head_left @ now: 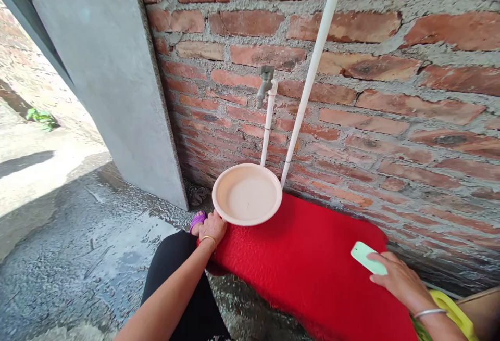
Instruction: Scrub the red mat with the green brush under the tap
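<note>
A pale pink plastic basin (234, 211) rests at the left end of a long surface draped in bright red cloth (312, 247). Curled at the basin's near left rim, my left hand (214, 226) has its fingertips partly hidden. A flat, pale green piece with rounded ends and a small hole (363, 255) is gripped in my right hand (400, 278), over the right part of the cloth. Its underside cannot be seen; in shape it resembles a scrubbing brush. Shallow, cloudy-looking liquid or the bare bottom shows inside the basin; I cannot tell which.
Behind the basin, a grey tap (265, 83) on a white pipe stands against the brick wall (250, 21). A longer white pipe (312, 75) runs beside it. One grey slab (109, 91) leans at left above wet ground (128, 257). Something yellow (455, 312) lies at lower right.
</note>
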The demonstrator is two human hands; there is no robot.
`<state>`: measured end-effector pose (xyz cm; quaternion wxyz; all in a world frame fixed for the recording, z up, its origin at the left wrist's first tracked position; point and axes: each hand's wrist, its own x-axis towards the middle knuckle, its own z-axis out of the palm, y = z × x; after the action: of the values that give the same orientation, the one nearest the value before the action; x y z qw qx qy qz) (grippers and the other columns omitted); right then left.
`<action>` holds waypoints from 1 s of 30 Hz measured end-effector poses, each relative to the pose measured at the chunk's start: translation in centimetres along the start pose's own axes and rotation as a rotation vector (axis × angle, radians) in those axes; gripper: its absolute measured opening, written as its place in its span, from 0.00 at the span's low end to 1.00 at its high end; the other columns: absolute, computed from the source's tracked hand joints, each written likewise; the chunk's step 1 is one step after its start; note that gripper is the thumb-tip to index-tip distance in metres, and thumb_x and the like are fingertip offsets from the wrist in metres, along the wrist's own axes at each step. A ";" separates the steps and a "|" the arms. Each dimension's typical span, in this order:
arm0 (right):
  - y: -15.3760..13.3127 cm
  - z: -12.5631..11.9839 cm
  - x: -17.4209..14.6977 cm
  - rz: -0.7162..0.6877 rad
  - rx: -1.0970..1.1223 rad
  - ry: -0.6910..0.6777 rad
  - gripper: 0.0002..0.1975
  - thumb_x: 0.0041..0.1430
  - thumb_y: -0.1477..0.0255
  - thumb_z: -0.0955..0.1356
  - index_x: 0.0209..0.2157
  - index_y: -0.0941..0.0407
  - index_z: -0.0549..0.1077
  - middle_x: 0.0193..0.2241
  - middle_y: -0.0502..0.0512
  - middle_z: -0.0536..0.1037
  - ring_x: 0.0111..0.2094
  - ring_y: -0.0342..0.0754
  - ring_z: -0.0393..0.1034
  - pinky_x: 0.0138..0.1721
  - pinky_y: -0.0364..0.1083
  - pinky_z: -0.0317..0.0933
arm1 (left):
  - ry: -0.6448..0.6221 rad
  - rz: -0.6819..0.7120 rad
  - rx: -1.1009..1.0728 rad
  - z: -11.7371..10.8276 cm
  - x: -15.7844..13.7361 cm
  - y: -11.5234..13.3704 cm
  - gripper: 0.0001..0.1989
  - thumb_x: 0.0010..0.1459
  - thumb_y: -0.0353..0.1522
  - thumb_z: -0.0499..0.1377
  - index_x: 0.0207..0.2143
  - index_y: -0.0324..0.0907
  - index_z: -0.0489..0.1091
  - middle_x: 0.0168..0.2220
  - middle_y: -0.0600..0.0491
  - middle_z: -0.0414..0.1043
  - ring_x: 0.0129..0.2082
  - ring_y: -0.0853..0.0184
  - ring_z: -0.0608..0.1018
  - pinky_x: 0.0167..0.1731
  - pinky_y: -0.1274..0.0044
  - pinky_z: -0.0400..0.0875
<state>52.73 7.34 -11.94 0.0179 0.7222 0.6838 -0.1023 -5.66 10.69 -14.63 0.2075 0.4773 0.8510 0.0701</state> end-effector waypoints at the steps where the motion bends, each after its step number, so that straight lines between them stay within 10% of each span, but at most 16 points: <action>1: 2.7 0.1 -0.7 0.048 -0.033 0.024 0.21 0.48 0.68 0.72 0.46 0.40 0.84 0.52 0.62 0.82 0.49 0.65 0.81 0.51 0.60 0.68 | 0.004 -0.001 0.000 0.0 0.0 0.0 0.25 0.75 0.38 0.43 0.63 0.39 0.70 0.61 0.34 0.75 0.60 0.46 0.79 0.56 0.59 0.70; 4: 7.6 0.1 -2.4 0.165 -0.176 0.100 0.19 0.48 0.66 0.72 0.43 0.40 0.85 0.47 0.70 0.81 0.43 0.70 0.81 0.47 0.66 0.66 | 0.004 -0.004 -0.001 0.1 0.0 0.0 0.25 0.75 0.39 0.43 0.62 0.40 0.70 0.60 0.35 0.75 0.60 0.47 0.79 0.56 0.60 0.70; 7: 6.1 -0.2 -2.7 0.137 -0.166 0.129 0.18 0.52 0.64 0.71 0.45 0.39 0.85 0.49 0.71 0.80 0.44 0.70 0.80 0.47 0.67 0.66 | -0.003 -0.001 0.001 0.2 0.1 0.0 0.25 0.75 0.40 0.43 0.63 0.40 0.69 0.61 0.35 0.74 0.62 0.48 0.78 0.57 0.60 0.69; 16: -20.5 0.9 -0.2 -0.324 0.053 -0.021 0.21 0.56 0.68 0.72 0.52 0.42 0.82 0.55 0.56 0.79 0.55 0.60 0.74 0.58 0.55 0.64 | 0.018 -0.006 -0.003 0.7 0.3 -0.1 0.25 0.74 0.41 0.44 0.62 0.40 0.71 0.60 0.35 0.75 0.61 0.49 0.79 0.57 0.61 0.69; 21: -28.8 1.5 0.5 -0.425 0.032 -0.073 0.19 0.59 0.70 0.72 0.52 0.44 0.81 0.54 0.56 0.77 0.56 0.59 0.71 0.59 0.54 0.60 | 0.024 -0.013 -0.003 0.6 0.1 0.1 0.26 0.75 0.42 0.43 0.63 0.42 0.70 0.60 0.36 0.75 0.61 0.49 0.78 0.57 0.61 0.69; 26: -28.4 1.8 0.8 -0.410 0.006 -0.087 0.21 0.60 0.71 0.71 0.55 0.46 0.80 0.54 0.58 0.77 0.54 0.58 0.74 0.56 0.53 0.62 | 0.018 -0.019 -0.005 0.2 0.0 0.3 0.26 0.75 0.41 0.43 0.64 0.42 0.70 0.60 0.35 0.75 0.60 0.49 0.79 0.57 0.60 0.69; 30: -21.3 2.6 0.6 -0.349 -0.032 -0.034 0.22 0.58 0.71 0.71 0.54 0.43 0.81 0.55 0.58 0.79 0.54 0.59 0.76 0.56 0.54 0.66 | 0.018 -0.019 -0.010 0.2 -0.1 0.3 0.26 0.75 0.42 0.42 0.64 0.42 0.70 0.60 0.36 0.75 0.61 0.49 0.78 0.58 0.60 0.68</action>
<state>31.31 8.86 -12.20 0.0228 0.5905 0.7999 -0.1050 -5.33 10.76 -14.75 0.2028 0.4676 0.8569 0.0769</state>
